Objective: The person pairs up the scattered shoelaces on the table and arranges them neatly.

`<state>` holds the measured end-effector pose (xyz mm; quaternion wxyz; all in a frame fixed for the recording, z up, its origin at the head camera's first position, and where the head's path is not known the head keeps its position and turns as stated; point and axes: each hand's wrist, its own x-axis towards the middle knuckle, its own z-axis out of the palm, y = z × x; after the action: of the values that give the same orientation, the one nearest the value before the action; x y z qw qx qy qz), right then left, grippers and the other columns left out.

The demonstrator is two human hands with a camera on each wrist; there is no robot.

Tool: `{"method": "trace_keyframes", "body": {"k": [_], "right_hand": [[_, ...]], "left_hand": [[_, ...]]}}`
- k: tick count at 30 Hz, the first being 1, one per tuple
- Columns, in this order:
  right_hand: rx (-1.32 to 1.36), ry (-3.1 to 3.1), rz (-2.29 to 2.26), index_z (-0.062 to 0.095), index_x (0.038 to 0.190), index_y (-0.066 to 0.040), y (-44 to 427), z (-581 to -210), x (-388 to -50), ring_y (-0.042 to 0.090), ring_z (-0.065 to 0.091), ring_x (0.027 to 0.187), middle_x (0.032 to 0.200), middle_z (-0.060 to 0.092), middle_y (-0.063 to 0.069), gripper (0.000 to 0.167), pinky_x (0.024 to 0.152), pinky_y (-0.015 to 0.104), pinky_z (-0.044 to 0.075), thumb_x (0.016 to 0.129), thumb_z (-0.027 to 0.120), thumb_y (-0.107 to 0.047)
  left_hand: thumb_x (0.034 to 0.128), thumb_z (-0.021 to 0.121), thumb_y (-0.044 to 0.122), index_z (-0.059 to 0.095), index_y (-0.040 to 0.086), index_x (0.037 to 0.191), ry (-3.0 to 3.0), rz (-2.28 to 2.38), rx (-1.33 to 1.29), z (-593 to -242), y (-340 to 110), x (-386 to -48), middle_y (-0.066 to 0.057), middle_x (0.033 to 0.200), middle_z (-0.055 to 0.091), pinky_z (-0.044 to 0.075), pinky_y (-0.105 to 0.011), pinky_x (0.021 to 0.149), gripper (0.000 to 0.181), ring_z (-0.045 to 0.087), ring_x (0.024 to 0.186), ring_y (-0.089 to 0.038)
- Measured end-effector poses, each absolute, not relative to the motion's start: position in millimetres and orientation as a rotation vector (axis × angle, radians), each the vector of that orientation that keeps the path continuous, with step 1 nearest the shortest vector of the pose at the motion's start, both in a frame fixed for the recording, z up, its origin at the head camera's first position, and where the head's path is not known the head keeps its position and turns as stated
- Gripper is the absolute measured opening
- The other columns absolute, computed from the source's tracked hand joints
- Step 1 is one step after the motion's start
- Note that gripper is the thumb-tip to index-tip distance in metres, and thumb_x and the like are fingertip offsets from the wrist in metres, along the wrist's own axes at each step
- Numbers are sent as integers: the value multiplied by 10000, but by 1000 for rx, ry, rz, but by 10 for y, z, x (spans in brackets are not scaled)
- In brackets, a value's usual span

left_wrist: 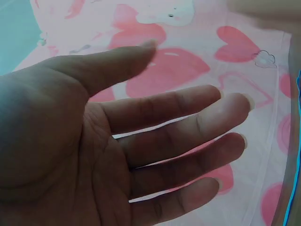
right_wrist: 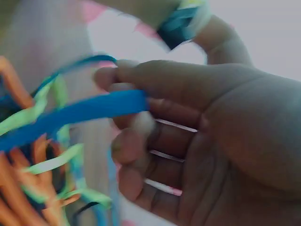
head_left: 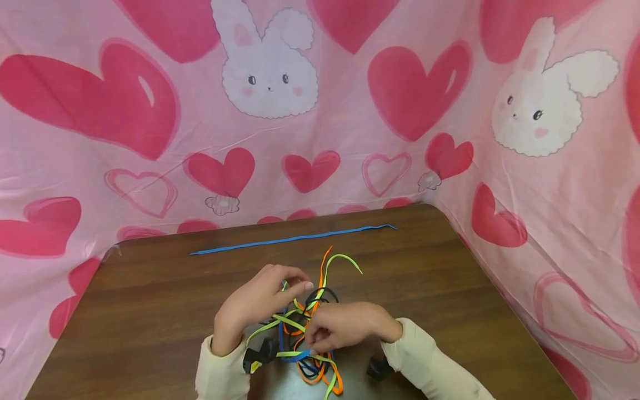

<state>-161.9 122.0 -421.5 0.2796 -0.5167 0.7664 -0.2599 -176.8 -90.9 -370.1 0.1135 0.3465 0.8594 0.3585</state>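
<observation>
A tangled pile of shoelaces lies on the table below both hands, with orange (head_left: 341,387), yellow-green (head_left: 287,320) and black strands crossing. My right hand (head_left: 345,324) pinches a blue shoelace (right_wrist: 94,109) between thumb and fingertips at the near side of the pile. In the right wrist view this lace runs from the fingers into the tangle. Above the pile's left side hovers my left hand (head_left: 265,297). Its palm and loosely spread fingers hold nothing in the left wrist view. The pile's middle is partly hidden by the hands.
Along the far part of the brown wooden table (head_left: 150,311), a single blue shoelace (head_left: 295,238) lies stretched out nearly straight. A pink curtain (head_left: 350,111) with hearts and rabbits stands behind and to the right. Each wrist wears a black device (head_left: 261,355).
</observation>
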Motion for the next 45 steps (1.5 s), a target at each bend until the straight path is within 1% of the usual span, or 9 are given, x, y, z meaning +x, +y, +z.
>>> {"method": "trace_keyframes", "body": {"k": [2,6,8,11,14,20,30,35,45], "right_hand": [[-1444,2114,-770,744,911,-115,1216,-4064,-1576,-112,326,523,624,461,-142,160,554,83,335,1016,631,-158],[-1506,2315,-956,740,950,-142,1243,-3785,-1509,-117,334,571,651,461,-137,111,556,81,339,1008,653,-178],[-1508,2416,-1069,753,975,-136,1262,-3684,-1482,-107,355,585,662,509,-132,78,553,88,352,987,683,-169],[-1508,2536,-1205,767,994,-145,1287,-3570,-1449,-80,372,599,690,567,-120,61,544,105,360,946,732,-133],[-1474,2639,-1308,781,988,-154,1316,-3491,-1430,-60,390,600,715,613,-130,94,535,121,367,904,776,-111],[-1361,2797,-1440,780,962,-153,1385,-3416,-1436,-24,434,603,704,594,-134,86,530,158,394,886,795,-115],[-1184,2954,-1422,764,1067,-121,1494,-3491,-1490,37,462,663,823,628,-100,150,553,264,440,919,753,-100],[-1155,2987,-1367,767,1093,-142,1538,-3503,-1530,33,455,659,825,631,-110,172,567,216,407,923,752,-120],[-1077,2985,-1354,773,1029,-179,1636,-3521,-1570,35,467,646,866,694,-113,135,561,232,415,902,774,-130]], "left_hand": [[1036,587,367,758,144,1067,2525,1071,1010,-3685,-918,-1744,160,869,695,512,-258,736,283,615,712,-7],[1064,506,428,735,239,927,2546,1077,974,-3649,-942,-1710,164,657,523,442,-231,600,327,449,519,-4],[1076,456,461,732,288,908,2544,1089,957,-3626,-962,-1688,164,620,482,433,-232,594,366,417,533,-14],[1093,410,445,745,314,965,2489,1152,943,-3593,-1005,-1649,182,684,573,485,-245,668,382,522,627,-28],[1109,405,361,737,255,959,2415,1234,975,-3562,-1041,-1614,150,805,660,514,-270,748,379,598,754,-53],[1071,526,271,635,182,848,2331,1282,1171,-3548,-1067,-1601,78,691,517,455,-240,620,264,475,630,-36],[1007,644,136,658,180,941,2259,1490,1273,-3582,-1079,-1640,79,912,686,520,-304,838,80,636,888,-148],[994,652,99,652,173,940,2323,1515,1208,-3580,-1096,-1656,54,903,661,496,-299,820,92,609,857,-145],[978,681,116,716,179,1008,2382,1515,1152,-3556,-1174,-1663,1,964,691,519,-299,814,78,625,885,-129]]}}
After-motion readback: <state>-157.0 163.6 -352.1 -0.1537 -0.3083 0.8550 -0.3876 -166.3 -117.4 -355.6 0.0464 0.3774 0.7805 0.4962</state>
